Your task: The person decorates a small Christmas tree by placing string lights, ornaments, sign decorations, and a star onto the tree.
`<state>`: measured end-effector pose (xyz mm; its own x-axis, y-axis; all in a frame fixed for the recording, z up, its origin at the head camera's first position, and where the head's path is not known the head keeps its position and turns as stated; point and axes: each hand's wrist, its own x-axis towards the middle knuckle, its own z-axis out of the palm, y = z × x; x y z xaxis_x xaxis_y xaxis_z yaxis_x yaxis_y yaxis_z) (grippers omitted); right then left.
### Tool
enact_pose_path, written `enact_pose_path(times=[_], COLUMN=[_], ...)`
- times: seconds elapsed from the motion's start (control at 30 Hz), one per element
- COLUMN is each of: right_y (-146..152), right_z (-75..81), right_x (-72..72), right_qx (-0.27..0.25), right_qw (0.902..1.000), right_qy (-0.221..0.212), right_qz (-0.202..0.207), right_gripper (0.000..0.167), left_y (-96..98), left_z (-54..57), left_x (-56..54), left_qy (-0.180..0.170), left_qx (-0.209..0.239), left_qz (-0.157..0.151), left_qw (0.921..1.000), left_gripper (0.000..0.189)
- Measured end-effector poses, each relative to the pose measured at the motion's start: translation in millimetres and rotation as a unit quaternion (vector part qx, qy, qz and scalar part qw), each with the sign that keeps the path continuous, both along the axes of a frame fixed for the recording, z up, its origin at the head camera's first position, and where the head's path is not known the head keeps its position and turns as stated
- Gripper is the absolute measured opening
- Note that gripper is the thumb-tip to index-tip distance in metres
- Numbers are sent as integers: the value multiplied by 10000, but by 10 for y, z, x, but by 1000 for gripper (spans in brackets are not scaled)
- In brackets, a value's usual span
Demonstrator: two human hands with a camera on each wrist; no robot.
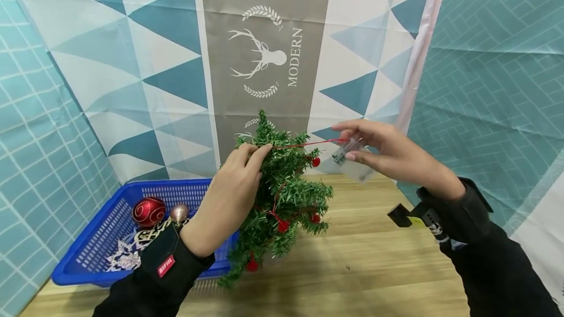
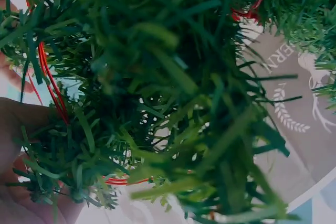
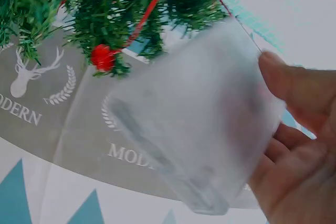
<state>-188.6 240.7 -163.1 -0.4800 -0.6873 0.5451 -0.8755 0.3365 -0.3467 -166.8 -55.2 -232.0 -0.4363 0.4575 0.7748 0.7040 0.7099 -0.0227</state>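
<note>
A small green artificial Christmas tree [image 1: 286, 192] stands in the middle of the head view, with red wire and several red balls [image 1: 283, 226] among its branches. At its upper left, my left hand [image 1: 229, 192] pinches a thin red wire [image 1: 304, 144] between thumb and fingers. This wire runs taut to the right. My right hand [image 1: 389, 153] holds a clear, frosted battery box [image 3: 184, 124] between thumb and fingers, beside the treetop, where the wire ends. Green needles cover much of the left wrist view, partly hiding the left fingers.
Left of the tree, partly behind my left forearm, is a blue plastic basket [image 1: 167, 182]. In it lie a red bauble [image 1: 149, 212], a pinkish bauble [image 1: 179, 213] and white snowflake ornaments [image 1: 124, 257]. A patterned cloth [image 1: 167, 62] hangs behind the wooden tabletop [image 1: 374, 248].
</note>
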Motion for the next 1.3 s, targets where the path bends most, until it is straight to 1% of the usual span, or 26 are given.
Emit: enact_pose_path(times=[0.07,0.13,0.23,0.3,0.4,0.57,0.67,0.77,0.83,0.97,1.03,1.13,1.2,1.3], right_y=[-21,-43,-68,-82,-106,-135,-155,-192,-230,-318,-349,-376,-385,-380], right_z=[-10,-20,-37,-49,-76,-162,-208,-237,-251,-274,-263,-211,-159,-86], right_x=[-39,-70,-113,-149,-225,-403,-508,-602,-664,-766,-787,-772,-729,-654], right_qx=[-284,-426,-505,-500,-513,-580,-738,-1004,-1145,-1317,-1455,-1754,-1927,-2022], right_qw=[9994,9976,9925,9864,9794,9760,9722,9667,9648,9648,9618,9540,9499,9484], right_qy=[57,295,829,1274,1671,1899,2084,2240,2253,2141,2167,2285,2332,2367], right_qz=[-203,-451,-746,-909,-1011,-891,-772,-720,-722,-779,-822,-832,-786,-602], right_gripper=[52,51,51,51,51,47,39,30,27,23,23,22,22,25], left_y=[-26,-58,-105,-136,-174,-220,-231,-233,-237,-248,-250,-250,-257,-286], left_z=[-14,-26,-33,-39,-44,-46,-45,-46,-53,-74,-80,-81,-77,-59], left_x=[-6,-15,-35,-48,-74,-95,-100,-105,-109,-121,-124,-131,-141,-189], left_qy=[-171,-328,-542,-656,-747,-704,-701,-744,-771,-806,-806,-791,-748,-700], left_qx=[76,134,239,329,436,456,436,407,397,404,379,329,297,322], left_qz=[-125,-218,-366,-466,-569,-669,-720,-760,-772,-753,-750,-795,-846,-1034], left_qw=[9997,9991,9976,9962,9946,9942,9940,9935,9932,9931,9932,9931,9932,9917], left_gripper=[56,59,59,60,61,61,61,61,61,62,62,62,62,63])
